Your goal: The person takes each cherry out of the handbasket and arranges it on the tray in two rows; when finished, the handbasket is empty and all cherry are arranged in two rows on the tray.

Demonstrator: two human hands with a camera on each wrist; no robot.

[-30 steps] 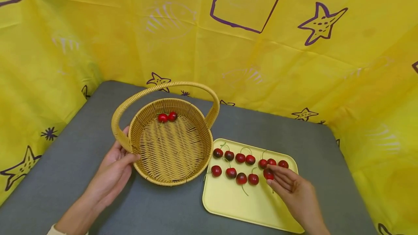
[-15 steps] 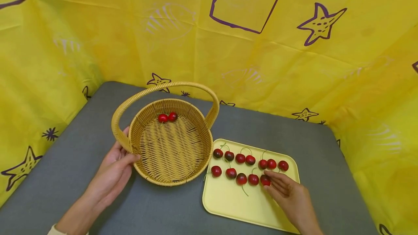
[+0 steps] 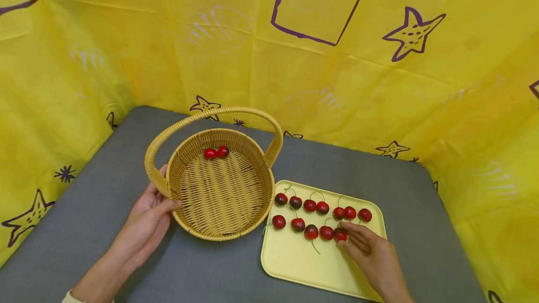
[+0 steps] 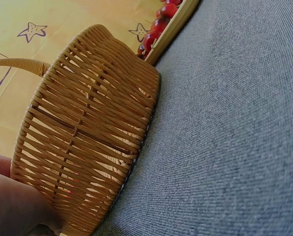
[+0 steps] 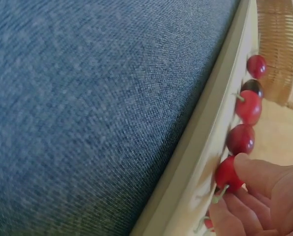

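My left hand point(image 3: 143, 221) grips the left rim of a round wicker basket point(image 3: 223, 195), thumb over the edge near the foot of its arched handle point(image 3: 219, 112). Two red cherries point(image 3: 216, 152) lie together inside, against the far wall. On a pale yellow tray point(image 3: 307, 263) to the right, several cherries with green stems lie in two rows. At the right end of the near row, my right hand point(image 3: 375, 254) pinches a cherry point(image 3: 339, 234) between thumb and fingers. The right wrist view shows the thumb on this cherry point(image 5: 227, 173), beside its neighbour point(image 5: 241, 138).
The basket stands on a grey cloth-covered table point(image 3: 202, 270), its right side close against the tray's left edge. A yellow curtain point(image 3: 252, 69) with starfish and fish drawings hangs behind and at both sides.
My right hand has brought the pinched cherry down and slightly left, to the end of the near row beside the neighbouring cherry. The left hand and basket have stayed in place.
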